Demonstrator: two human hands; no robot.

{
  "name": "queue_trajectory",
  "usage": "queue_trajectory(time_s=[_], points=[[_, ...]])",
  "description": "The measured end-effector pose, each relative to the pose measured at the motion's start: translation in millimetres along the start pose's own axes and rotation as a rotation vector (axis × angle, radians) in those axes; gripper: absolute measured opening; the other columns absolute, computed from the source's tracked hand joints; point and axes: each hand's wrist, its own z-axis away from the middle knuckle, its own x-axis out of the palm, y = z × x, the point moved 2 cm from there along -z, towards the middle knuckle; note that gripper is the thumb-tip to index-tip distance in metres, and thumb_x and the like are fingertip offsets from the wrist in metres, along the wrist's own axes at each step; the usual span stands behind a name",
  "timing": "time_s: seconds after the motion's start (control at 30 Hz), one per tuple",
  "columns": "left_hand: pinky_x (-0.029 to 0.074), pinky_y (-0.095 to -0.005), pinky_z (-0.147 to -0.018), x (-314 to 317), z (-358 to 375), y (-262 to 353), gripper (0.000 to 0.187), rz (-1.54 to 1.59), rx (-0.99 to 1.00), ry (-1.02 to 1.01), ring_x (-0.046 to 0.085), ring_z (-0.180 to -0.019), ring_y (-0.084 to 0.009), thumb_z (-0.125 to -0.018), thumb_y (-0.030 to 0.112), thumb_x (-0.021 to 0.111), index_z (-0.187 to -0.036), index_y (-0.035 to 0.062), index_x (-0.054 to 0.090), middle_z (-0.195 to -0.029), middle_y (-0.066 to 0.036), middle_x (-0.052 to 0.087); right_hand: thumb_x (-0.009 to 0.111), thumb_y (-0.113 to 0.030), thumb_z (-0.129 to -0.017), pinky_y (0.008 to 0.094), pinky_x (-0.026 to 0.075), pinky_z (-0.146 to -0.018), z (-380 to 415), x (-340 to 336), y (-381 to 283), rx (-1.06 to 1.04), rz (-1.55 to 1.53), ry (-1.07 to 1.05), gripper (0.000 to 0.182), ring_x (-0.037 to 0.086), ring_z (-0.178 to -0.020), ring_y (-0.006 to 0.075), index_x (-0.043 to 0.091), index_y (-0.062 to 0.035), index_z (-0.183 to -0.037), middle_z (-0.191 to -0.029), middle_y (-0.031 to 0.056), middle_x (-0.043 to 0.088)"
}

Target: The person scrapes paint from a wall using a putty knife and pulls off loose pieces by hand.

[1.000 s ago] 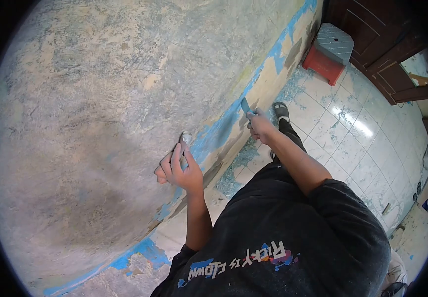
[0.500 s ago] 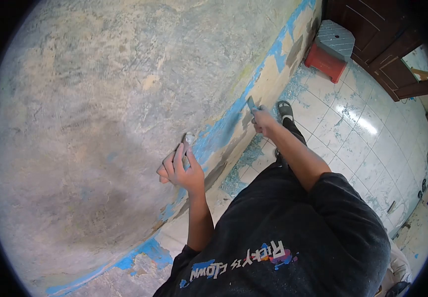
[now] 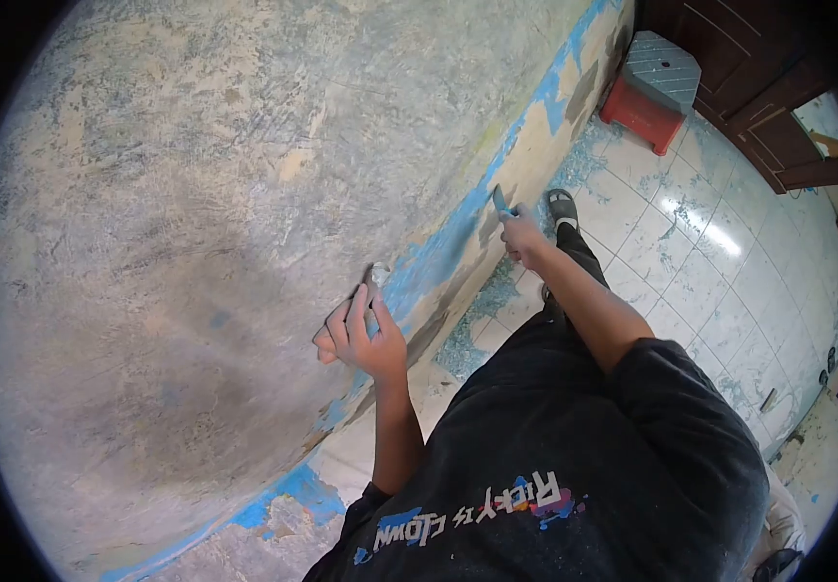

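Observation:
My right hand (image 3: 524,239) grips a scraper (image 3: 501,201), its fingers wrapped round the handle. The blade meets the lower wall at the edge of a strip of blue paint (image 3: 448,242). Further left, my left hand (image 3: 366,337) is closed with bent fingers and thumb about a short grey stub with a whitish rounded end (image 3: 377,274). Whether this piece is fixed to the wall or loose cannot be made out. Mottled grey and beige plaster covers the wall (image 3: 196,194) around it.
Blue paint flakes (image 3: 492,301) litter the white tiled floor (image 3: 671,257) along the wall's foot. A grey-topped red step stool (image 3: 647,112) stands by a dark wooden door (image 3: 729,58). My sandalled foot (image 3: 562,206) is close to the wall.
My right hand and the scraper have shifted slightly along the blue strip. My left hand keeps its hold on the stub; the view has tilted a little.

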Motion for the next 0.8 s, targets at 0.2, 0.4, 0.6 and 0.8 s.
queue_trajectory(time_s=[0.2, 0.4, 0.6, 0.8], points=[[0.028, -0.0420, -0.090, 2, -4, -1, 0.027, 0.006, 0.005, -0.012, 0.050, -0.102, -0.0234, -0.082, 0.014, 0.081, -0.108, 0.0157, 0.077, -0.103, 0.001, 0.067, 0.050, -0.023, -0.106, 0.0300, 0.025, -0.041, 18, 11, -4, 0.012, -0.064, -0.068, 0.015, 0.037, -0.048, 0.0112, 0.042, -0.0111, -0.110, -0.072, 0.0033, 0.045], [0.028, -0.0418, -0.091, 1, -3, 0, 0.026, -0.012, -0.002, -0.018, 0.050, -0.103, -0.0232, -0.082, 0.014, 0.080, -0.108, 0.0155, 0.077, -0.103, 0.000, 0.067, 0.050, -0.024, -0.106, 0.0305, 0.025, -0.041, 25, 13, -11, 0.018, -0.065, -0.045, 0.016, 0.037, -0.048, 0.0112, 0.043, -0.0110, -0.111, -0.072, 0.0039, 0.045], [0.029, -0.0407, -0.088, 1, -6, 1, 0.026, 0.030, -0.002, -0.024, 0.050, -0.101, -0.0232, -0.082, 0.012, 0.081, -0.108, 0.0153, 0.077, -0.102, 0.000, 0.067, 0.050, -0.024, -0.106, 0.0323, 0.025, -0.041, 2, 0, -5, 0.018, -0.023, -0.010, 0.016, 0.037, -0.048, 0.0125, 0.041, -0.0109, -0.110, -0.072, 0.0047, 0.045], [0.030, -0.0392, -0.084, -1, -8, 4, 0.027, 0.029, 0.016, 0.000, 0.052, -0.094, -0.0218, -0.080, 0.009, 0.081, -0.106, 0.0138, 0.078, -0.099, -0.001, 0.067, 0.048, -0.022, -0.106, 0.0323, 0.027, -0.042, 7, 18, -7, 0.054, -0.088, 0.009, 0.017, 0.038, -0.048, 0.0135, 0.038, -0.0094, -0.111, -0.072, 0.0053, 0.044]])
